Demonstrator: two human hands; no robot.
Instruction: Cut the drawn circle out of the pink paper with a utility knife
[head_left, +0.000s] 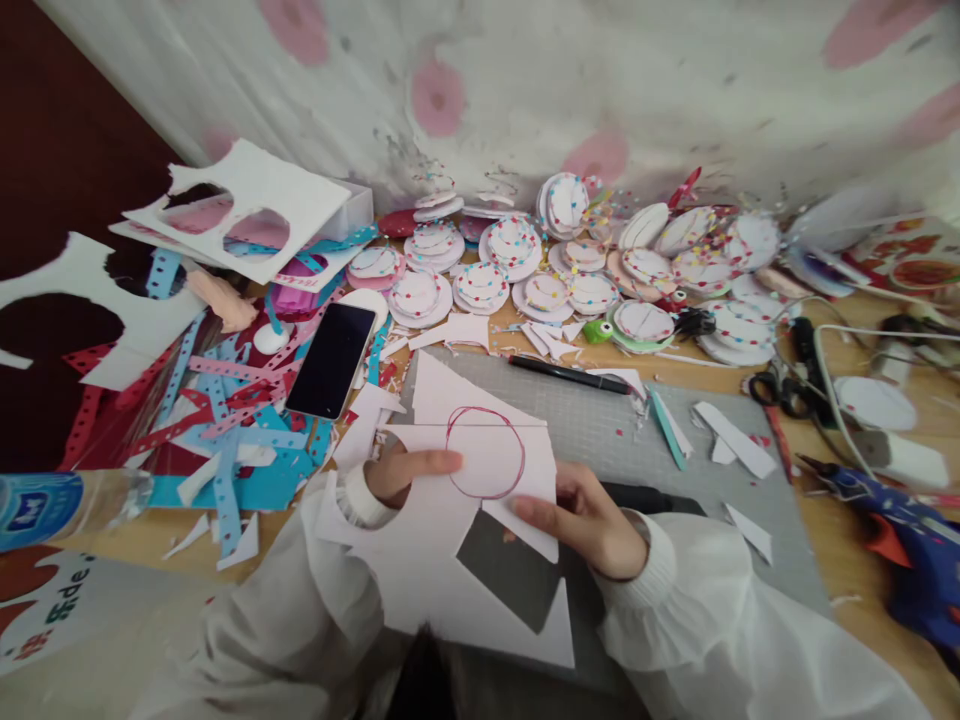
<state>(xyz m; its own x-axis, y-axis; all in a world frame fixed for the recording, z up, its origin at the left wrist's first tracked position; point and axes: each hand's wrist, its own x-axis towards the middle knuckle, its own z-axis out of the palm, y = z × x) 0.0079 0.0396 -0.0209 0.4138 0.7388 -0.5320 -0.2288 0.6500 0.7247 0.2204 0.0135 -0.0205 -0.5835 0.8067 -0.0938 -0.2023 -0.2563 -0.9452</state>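
Observation:
Between my two hands is a white sheet of card [427, 560] with a red circle drawn on it and pieces cut out of its edges and middle. My left hand [409, 470] grips its left side, index finger lying beside the circle. On the right edge, my right hand [589, 520] pinches the card with the thumb on top; its other fingers are partly hidden behind. The grey cutting mat [600, 420] lies beneath, and shows through a square hole in the card. A black pen [570, 374] rests on the mat beyond the card.
Layered white paper discs with coloured dots [484, 287] line the back. At left are a phone [332, 360], punched paper strips [225, 440], cut-out card [300, 205] and a bottle [67, 505]. To the right are scissors [780, 390], a blue glue gun [900, 530] and a teal craft knife [666, 430].

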